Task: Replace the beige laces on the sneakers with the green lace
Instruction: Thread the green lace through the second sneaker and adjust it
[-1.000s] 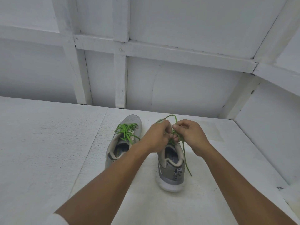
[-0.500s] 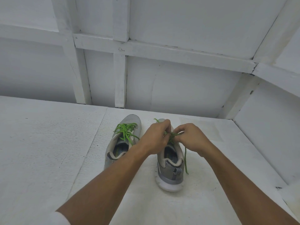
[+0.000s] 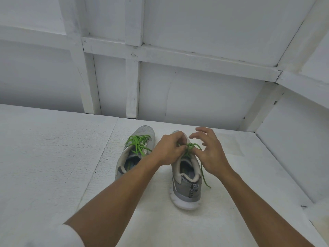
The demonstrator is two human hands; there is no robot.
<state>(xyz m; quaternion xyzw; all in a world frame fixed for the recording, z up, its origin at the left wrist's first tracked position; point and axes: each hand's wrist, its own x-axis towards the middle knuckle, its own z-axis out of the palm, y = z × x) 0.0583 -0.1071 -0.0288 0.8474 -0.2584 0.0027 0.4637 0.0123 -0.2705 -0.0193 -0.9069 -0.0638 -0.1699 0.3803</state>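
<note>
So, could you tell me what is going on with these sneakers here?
A person is tying the green lace on the nearer grey sneaker. The left hand pinches it at the knot, while the right hand touches it with fingers spread. One loose end trails down the shoe's side. The other sneaker already carries a tied green lace.

white textured table point(image 3: 53, 157), two grey sneakers point(image 3: 187, 184) side by side, heels nearest
</note>
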